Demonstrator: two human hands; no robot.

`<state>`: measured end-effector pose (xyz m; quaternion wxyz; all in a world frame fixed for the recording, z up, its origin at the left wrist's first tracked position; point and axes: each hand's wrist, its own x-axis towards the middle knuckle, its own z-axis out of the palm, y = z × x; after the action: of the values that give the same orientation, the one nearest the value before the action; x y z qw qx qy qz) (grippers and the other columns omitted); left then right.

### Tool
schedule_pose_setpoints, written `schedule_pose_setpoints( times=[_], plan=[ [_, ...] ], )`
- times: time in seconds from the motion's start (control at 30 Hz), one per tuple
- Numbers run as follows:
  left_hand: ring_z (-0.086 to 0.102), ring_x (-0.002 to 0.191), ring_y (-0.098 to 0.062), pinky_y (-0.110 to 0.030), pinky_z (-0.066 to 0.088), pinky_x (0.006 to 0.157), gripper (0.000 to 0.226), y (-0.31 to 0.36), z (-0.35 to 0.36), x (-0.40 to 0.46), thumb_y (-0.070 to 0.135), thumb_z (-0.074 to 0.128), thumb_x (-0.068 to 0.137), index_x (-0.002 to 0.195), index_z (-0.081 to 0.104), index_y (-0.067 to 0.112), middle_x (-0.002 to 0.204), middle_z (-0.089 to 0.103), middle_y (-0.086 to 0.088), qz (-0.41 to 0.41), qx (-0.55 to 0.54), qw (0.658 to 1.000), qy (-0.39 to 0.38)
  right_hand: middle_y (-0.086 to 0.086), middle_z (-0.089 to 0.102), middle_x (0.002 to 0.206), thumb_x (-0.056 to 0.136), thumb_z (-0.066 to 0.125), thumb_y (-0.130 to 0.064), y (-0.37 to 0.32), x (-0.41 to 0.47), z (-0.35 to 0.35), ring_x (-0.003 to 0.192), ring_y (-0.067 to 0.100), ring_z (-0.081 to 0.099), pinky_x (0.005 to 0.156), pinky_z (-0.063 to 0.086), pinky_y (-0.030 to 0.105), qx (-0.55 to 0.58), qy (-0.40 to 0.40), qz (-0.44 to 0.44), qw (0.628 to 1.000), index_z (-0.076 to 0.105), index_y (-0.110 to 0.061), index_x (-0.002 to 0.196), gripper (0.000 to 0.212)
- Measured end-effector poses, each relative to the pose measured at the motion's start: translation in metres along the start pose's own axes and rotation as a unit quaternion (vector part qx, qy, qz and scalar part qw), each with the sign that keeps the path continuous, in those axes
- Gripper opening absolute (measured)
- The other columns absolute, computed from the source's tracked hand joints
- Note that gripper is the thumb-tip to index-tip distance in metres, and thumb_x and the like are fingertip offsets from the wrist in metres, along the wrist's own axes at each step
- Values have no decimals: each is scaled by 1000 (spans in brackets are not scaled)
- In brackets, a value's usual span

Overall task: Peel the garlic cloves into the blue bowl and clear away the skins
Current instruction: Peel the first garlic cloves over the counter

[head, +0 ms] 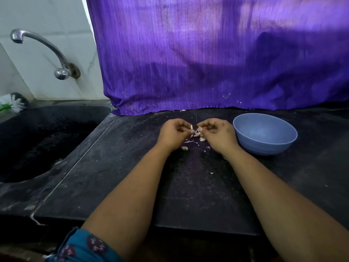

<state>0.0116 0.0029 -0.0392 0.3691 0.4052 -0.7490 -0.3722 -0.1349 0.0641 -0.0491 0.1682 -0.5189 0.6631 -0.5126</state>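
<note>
Left hand [172,132] — fingers curled, pinching a sliver of skin [191,127] at its tips. Right hand [217,132] — fingers curled, pinching a garlic clove [197,131], held low over the counter [117,178], probably so peelings drop in one heap. Loose skins [188,142] and one clove [202,139] on the counter beneath, at 6 o'clock of the hands. Blue bowl [264,137] at 3 o'clock, just beside the right hand, seemingly empty and within easy reach. Sink [47,140] at 9 o'clock.

Matt blue plastic bowl [264,135], dark rough dusty stone counter [188,186], glossy chrome metal tap [47,52], sheeny ribbed purple cloth [207,63], smooth white marbled wall tiles [47,16], papery garlic skins [188,142]
</note>
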Motion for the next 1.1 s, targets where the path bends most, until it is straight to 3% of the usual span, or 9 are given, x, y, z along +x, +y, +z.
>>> schedule_pose_setpoints(
  times=[0.1,0.23,0.37,0.57,0.7,0.93,1.1],
  plan=[
    [64,77,-3,-20,50,78,13,-6,-10,8,17,73,84,97,74,18,87,73,4,16,127,992,8,-8,65,80,87,69,-15,-7,0,-3,69,2,62,66,53,20,-44,42,-82,995,69,-20,103,17],
    [59,88,-2,-17,41,84,19,-9,-17,13,18,65,90,108,73,21,103,72,5,14,169,985,-23,-4,63,87,86,70,-10,-16,3,-15,76,10,63,73,55,22,-76,104,-210,969,75,-11,97,12],
    [58,93,-2,-20,45,90,27,-8,-11,15,17,62,92,118,67,18,109,69,6,36,110,993,28,5,68,90,83,72,-7,-15,4,-18,78,16,64,77,55,34,-156,60,-198,966,76,-9,96,14],
    [62,85,-4,-15,49,77,10,-10,5,21,13,64,90,99,70,15,93,69,5,26,-68,988,135,8,62,100,89,64,-19,-16,10,5,88,29,62,75,50,33,-368,-98,-123,917,71,-19,105,17],
    [65,84,-10,-23,53,78,6,-12,1,28,15,65,89,93,70,14,89,70,2,11,-98,982,163,8,59,98,89,61,-11,-13,17,12,88,30,60,71,46,30,-388,-86,-150,905,71,-17,102,17],
    [65,83,-11,-25,53,77,3,-15,2,31,16,65,89,90,68,18,86,68,5,9,-79,984,157,8,64,92,86,64,-13,-20,16,9,88,28,59,78,46,38,-389,-3,-239,890,74,-14,97,15],
    [63,81,-9,-23,52,75,5,-14,3,31,15,64,89,91,68,16,83,66,6,23,-50,987,148,12,62,102,88,61,-8,-25,12,12,95,31,59,78,43,32,-460,-122,-169,863,71,-12,102,18]
  ],
)
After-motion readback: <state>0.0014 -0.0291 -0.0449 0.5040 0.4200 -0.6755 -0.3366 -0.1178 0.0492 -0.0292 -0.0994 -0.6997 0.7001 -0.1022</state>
